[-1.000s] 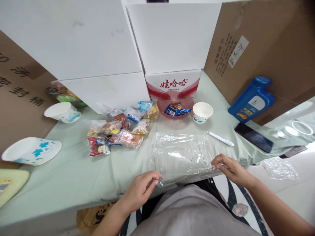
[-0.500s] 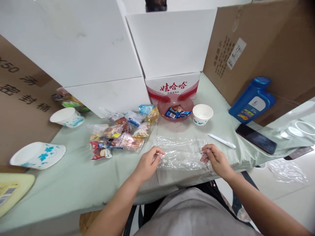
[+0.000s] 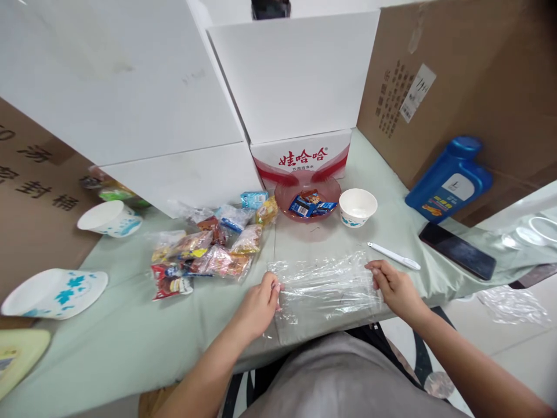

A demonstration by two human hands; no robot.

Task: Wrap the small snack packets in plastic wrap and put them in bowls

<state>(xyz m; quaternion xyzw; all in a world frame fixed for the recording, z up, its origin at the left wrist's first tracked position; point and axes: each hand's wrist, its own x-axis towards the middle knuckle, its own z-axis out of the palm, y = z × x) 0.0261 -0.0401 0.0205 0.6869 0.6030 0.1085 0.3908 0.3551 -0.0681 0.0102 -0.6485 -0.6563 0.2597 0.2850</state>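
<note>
A clear plastic bag [image 3: 328, 284] is stretched flat between my two hands, low over the front of the table. My left hand [image 3: 263, 302] pinches its left edge, and my right hand [image 3: 394, 287] pinches the right edge. Beyond the bag stands a translucent red bowl [image 3: 282, 200] holding several small blue and brown packets. Beside that bowl is a white paper bowl [image 3: 359, 206] with a blue leaf pattern. A white pen-like tool [image 3: 394, 255] lies just past my right hand. Several packaged snacks [image 3: 209, 244] are heaped to the left of the bag.
Two paper bowls [image 3: 111, 219] lie at the left by a cardboard box. White boxes [image 3: 300, 81] stand along the back. On the right are a blue bottle [image 3: 450, 180], a dark phone [image 3: 459, 249] and a large cardboard box [image 3: 448, 104]. A pale yellow container [image 3: 26, 354] sits at the left edge.
My hands have moved slightly apart, pulling the plastic bag tauter and wider. The view has shifted slightly.
</note>
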